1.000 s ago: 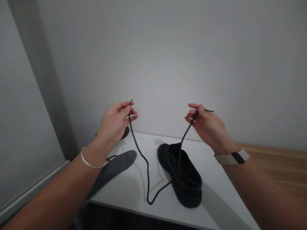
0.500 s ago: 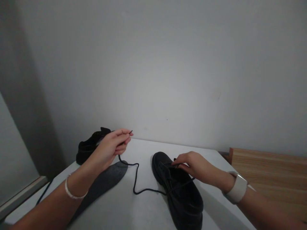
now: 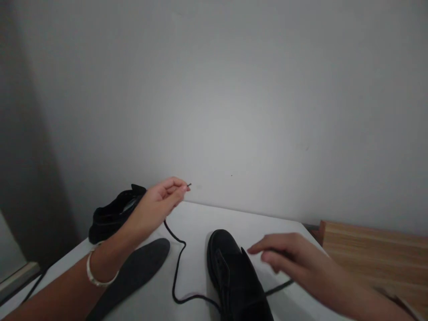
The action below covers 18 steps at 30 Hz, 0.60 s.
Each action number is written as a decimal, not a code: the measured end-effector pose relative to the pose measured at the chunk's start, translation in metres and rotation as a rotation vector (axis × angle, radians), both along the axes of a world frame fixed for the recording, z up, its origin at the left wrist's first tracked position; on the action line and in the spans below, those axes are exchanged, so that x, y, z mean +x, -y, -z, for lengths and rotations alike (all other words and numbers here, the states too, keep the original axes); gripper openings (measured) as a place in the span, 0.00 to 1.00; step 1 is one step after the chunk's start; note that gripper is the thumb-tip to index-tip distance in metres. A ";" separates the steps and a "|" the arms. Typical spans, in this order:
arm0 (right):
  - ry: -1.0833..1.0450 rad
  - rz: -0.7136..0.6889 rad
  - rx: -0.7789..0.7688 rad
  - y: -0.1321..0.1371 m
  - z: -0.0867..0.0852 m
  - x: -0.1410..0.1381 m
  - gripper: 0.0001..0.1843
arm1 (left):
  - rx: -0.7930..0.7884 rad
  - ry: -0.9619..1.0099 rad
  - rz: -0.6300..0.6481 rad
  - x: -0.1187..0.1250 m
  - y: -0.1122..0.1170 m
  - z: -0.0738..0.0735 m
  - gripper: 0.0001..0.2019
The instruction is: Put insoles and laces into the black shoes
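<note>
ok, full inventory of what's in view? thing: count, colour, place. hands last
Near shoe: 1, black, front centre of table
Far shoe: 1, black, back left, partly behind left forearm
Insole: 1, dark grey, flat on table, left of near shoe
Shoelace: at least 1, black, from left hand to near shoe; dark length also right of that shoe
Cord: 1, dark, far left
Table: 1, white, under shoes
Wall: 1, grey, behind table
Board: 1, wood-brown, right
Bracelet: 1, pale, left wrist
Left hand: 1, bare, pinching shoelace near its tip
Right hand: 1, bare, beside near shoe's tongue; grip unclear
</note>
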State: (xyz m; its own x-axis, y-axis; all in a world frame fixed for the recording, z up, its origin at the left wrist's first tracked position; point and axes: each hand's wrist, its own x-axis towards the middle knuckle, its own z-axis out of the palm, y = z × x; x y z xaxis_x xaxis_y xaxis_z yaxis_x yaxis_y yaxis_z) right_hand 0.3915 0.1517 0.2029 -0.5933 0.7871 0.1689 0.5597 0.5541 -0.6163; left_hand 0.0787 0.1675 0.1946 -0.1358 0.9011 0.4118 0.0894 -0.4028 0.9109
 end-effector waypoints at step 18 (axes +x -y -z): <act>-0.780 0.697 0.100 -0.134 0.037 0.150 0.29 | 0.065 -0.079 -0.778 -0.113 0.000 0.001 0.10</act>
State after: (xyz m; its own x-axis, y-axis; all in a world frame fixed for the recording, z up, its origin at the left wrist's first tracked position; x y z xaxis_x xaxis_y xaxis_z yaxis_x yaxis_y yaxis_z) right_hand 0.5413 0.2858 0.1657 0.2870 0.8740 0.3922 0.2420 0.3300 -0.9124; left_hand -0.0346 0.1679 0.1932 -0.6863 0.5326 0.4953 0.4311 -0.2506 0.8668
